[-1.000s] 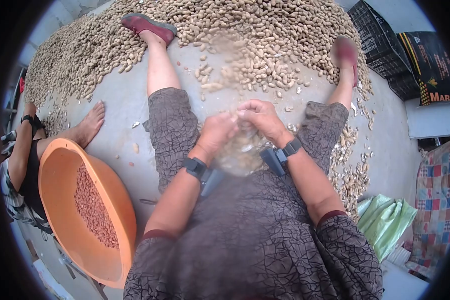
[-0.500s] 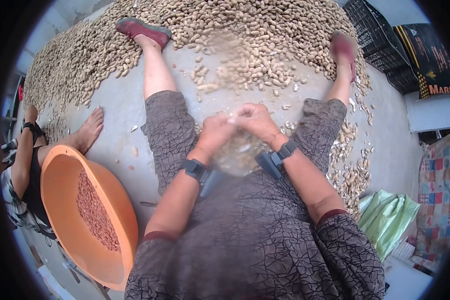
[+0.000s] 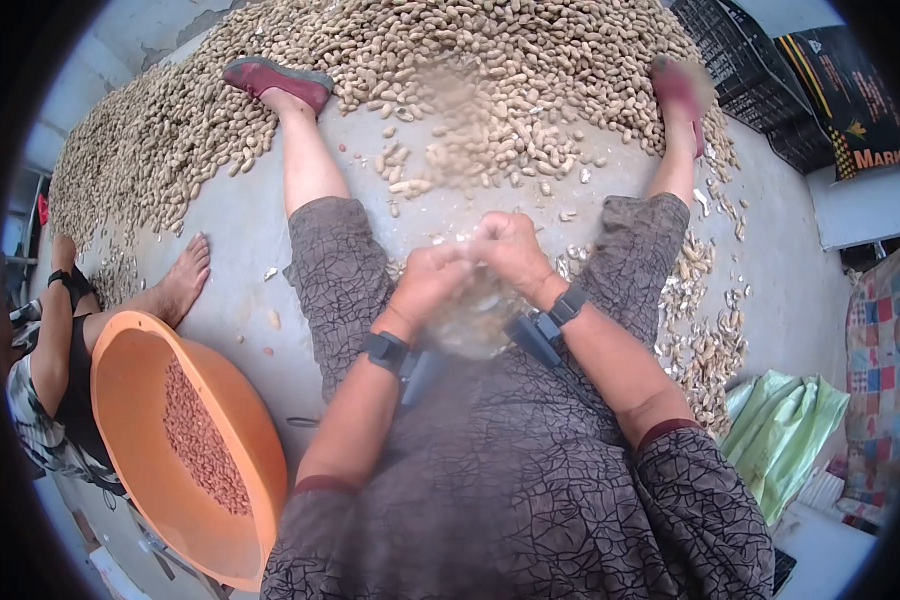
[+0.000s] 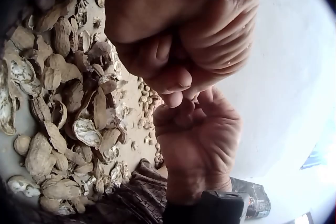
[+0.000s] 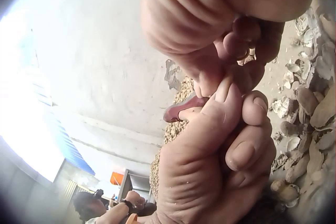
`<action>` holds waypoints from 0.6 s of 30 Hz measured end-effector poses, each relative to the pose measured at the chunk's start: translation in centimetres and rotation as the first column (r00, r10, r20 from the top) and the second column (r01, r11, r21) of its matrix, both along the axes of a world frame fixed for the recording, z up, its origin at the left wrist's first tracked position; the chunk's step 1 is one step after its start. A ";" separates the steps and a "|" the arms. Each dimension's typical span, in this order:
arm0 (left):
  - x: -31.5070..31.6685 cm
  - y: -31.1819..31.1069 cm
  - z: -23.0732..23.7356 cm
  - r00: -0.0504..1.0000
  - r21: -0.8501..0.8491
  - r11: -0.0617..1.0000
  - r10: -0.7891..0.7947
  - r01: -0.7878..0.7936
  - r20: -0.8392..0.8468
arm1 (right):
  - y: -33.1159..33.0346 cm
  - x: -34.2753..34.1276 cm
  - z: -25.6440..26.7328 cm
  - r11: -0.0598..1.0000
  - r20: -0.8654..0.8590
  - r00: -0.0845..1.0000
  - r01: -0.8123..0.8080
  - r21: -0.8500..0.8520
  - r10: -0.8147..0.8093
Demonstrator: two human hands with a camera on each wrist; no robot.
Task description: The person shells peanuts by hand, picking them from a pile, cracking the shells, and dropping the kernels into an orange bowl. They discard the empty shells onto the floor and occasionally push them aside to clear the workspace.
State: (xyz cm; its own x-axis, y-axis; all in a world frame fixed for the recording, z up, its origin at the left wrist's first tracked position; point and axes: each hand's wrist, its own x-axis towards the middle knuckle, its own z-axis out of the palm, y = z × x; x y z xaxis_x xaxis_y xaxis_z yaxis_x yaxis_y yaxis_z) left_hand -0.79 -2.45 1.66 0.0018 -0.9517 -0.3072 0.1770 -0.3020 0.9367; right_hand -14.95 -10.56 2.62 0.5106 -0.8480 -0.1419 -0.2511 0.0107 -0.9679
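Both my hands are closed: left hand (image 3: 432, 285) and right hand (image 3: 510, 250) up in front of me, fingers (image 5: 247, 150) curled, tips meeting. Can't tell what's pinched there, if anything; the fingers cover it in every view. A pale bit (image 5: 252, 55) shows among the right fingers, too small to identify. Whole peanut pods (image 3: 570, 60) are in a big heap on the floor (image 3: 250, 200) beyond my hands, a few loose pods (image 3: 545, 150) strayed nearer. Split shells (image 4: 86, 132) are piled under my hands, pale inside, edges jagged; more scraps (image 3: 705, 350) off to my right. Kernels (image 3: 205, 440) are in the orange tub (image 3: 135, 430) to my left, lying along one side of it. Handling, my read: pod weighs next to nothing, husk dry, stiff and brittle, rough enough not to slip. Cracks under a thumb, so no need for a hard squeeze. Hold it across the waist with thumb and forefinger, press near one end or along the seam, keep the second hand close underneath. Kernels look the fiddly part: small, smooth, liable to roll and lose skin, so cup them rather than pinch.
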 end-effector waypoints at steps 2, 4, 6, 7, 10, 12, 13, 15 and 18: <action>0.0 0.2 0.0 0.999 0.002 1.000 -0.021 0.021 -0.031 | 0.2 0.0 0.3 0.999 0.055 0.998 0.031 0.015 -0.032; 0.0 0.2 0.0 0.995 -0.023 1.000 -0.021 0.018 -0.093 | 0.2 -0.1 0.1 1.000 0.064 0.998 0.023 0.020 -0.024; 0.1 0.1 -0.3 0.988 0.001 1.000 0.020 -0.020 -0.152 | 0.1 -0.2 0.3 1.000 0.074 0.997 0.016 0.020 -0.018; 0.2 0.1 -0.4 0.976 0.030 0.998 0.062 -0.057 -0.210 | 0.1 -0.1 0.5 0.996 0.123 0.992 0.002 0.086 -0.013; 0.3 0.1 0.7 0.980 0.073 0.994 0.094 -0.082 -0.174 | 0.1 0.0 0.9 0.992 0.146 0.989 -0.041 0.121 0.023; 0.5 0.1 0.7 0.983 0.075 0.995 0.082 -0.071 -0.163 | 0.1 0.0 1.2 0.994 0.119 0.991 -0.067 0.092 0.056; 0.6 0.1 0.6 0.986 0.077 0.995 0.070 -0.059 -0.152 | 0.1 0.0 1.4 0.990 0.132 0.989 -0.082 0.114 0.067; 0.8 0.2 0.3 0.987 0.047 0.998 0.043 -0.036 -0.152 | 0.2 -0.2 1.2 0.985 0.146 0.986 -0.098 0.142 0.077; 0.7 0.3 -0.1 0.983 -0.008 1.000 0.018 -0.020 -0.182 | -0.2 -0.5 0.6 0.987 0.096 0.990 -0.114 0.112 0.103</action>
State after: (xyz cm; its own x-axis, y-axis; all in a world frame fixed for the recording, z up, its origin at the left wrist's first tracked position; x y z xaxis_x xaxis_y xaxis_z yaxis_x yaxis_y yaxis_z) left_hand -0.09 -2.11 1.58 -0.0347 -0.9550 -0.2946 0.3502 -0.2877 0.8914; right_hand -15.43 -10.80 3.22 0.6137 -0.7673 -0.1859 -0.1693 0.1021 -0.9803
